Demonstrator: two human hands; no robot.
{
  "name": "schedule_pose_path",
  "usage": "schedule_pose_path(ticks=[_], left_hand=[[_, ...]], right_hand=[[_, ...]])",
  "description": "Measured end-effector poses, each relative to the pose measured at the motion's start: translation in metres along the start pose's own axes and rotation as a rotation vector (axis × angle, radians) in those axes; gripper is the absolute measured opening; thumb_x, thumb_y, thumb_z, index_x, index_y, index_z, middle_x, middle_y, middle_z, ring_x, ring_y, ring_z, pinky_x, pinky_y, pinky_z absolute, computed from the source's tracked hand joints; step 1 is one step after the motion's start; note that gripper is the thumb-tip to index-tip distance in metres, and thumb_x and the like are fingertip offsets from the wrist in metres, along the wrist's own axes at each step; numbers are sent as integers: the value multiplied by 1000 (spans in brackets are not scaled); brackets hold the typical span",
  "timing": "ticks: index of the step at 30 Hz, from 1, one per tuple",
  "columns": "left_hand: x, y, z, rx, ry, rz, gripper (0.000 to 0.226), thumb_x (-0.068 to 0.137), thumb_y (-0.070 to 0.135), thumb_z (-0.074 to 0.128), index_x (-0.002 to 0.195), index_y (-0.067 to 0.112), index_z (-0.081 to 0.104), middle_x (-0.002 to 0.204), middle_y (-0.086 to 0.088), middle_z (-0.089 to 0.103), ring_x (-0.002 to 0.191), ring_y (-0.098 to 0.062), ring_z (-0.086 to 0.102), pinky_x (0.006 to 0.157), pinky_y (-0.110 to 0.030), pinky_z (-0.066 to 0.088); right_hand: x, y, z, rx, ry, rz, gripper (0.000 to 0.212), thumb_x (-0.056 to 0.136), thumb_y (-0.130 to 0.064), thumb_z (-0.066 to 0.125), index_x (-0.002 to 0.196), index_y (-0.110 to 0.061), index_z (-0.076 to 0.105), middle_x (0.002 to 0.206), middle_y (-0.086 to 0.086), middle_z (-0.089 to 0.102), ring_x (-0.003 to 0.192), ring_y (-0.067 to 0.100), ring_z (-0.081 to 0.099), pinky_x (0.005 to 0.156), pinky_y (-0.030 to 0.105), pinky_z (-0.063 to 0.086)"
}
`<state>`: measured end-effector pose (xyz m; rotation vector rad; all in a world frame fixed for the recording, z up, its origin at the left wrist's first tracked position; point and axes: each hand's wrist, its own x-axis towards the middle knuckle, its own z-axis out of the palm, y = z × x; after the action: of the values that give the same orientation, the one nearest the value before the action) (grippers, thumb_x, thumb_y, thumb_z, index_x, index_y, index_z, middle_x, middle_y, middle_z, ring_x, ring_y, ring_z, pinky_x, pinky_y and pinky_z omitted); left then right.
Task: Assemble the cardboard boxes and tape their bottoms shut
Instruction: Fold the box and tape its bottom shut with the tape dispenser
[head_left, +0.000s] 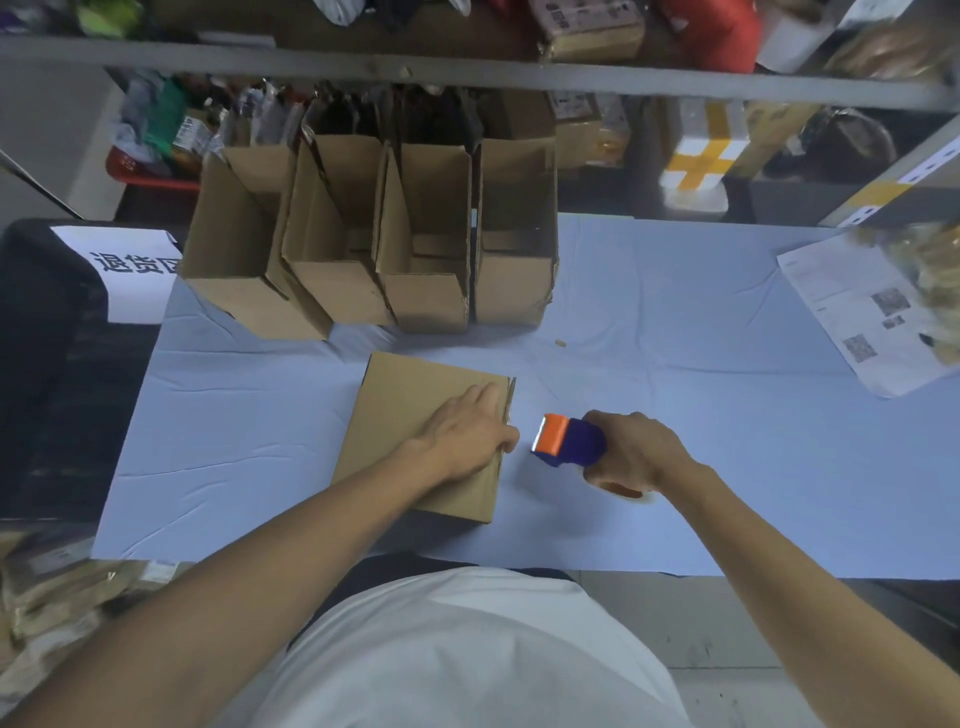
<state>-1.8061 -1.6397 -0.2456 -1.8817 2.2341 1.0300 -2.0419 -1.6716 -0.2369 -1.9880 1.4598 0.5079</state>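
Observation:
A brown cardboard box (410, 415) stands on the light blue table (727, 441), its closed side facing up. My left hand (467, 431) lies flat on the box's right edge, fingers straight and the thumb hanging over the side. Just right of the box, my right hand (634, 452) grips a blue and orange tape dispenser (566, 441) with its orange end pointing at the box. A small gap separates the dispenser from the box.
Several assembled open boxes (374, 244) stand in a row at the back of the table. A printed sheet (857, 312) lies at the right edge. A white label with characters (130, 265) sits at the left. Cluttered shelves (467, 67) rise behind.

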Motion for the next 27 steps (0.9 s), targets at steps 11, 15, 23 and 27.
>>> schedule_pose_path(ticks=[11,15,23,27], left_hand=[[-18,2,-5,-1018,46,-279,11,93,15,61,87,8,67,70,-2,67,61,-12,57,61,-22,50],[-26,-2,-6,-1062,105,-317,13,89,6,63,78,14,67,60,-1,61,54,-10,52,56,-20,44],[-33,-15,-13,-887,217,-439,28,78,4,75,56,19,65,57,8,62,59,-8,54,63,-21,41],[-35,-26,-15,-754,197,-472,22,77,11,78,58,20,69,66,5,69,68,-12,60,67,-22,45]], right_hand=[[-30,-17,-4,314,228,-251,56,68,-37,80,115,-43,50,88,-23,63,79,3,60,66,22,51],[-27,-27,-5,318,227,-283,56,69,-36,80,116,-42,51,90,-21,63,80,5,60,68,24,52],[-30,-18,-7,149,104,-306,64,63,-52,71,120,-47,42,93,-22,62,79,7,61,65,24,51],[-36,2,1,120,97,-231,62,61,-52,68,117,-48,44,85,-28,60,76,3,59,63,21,48]])
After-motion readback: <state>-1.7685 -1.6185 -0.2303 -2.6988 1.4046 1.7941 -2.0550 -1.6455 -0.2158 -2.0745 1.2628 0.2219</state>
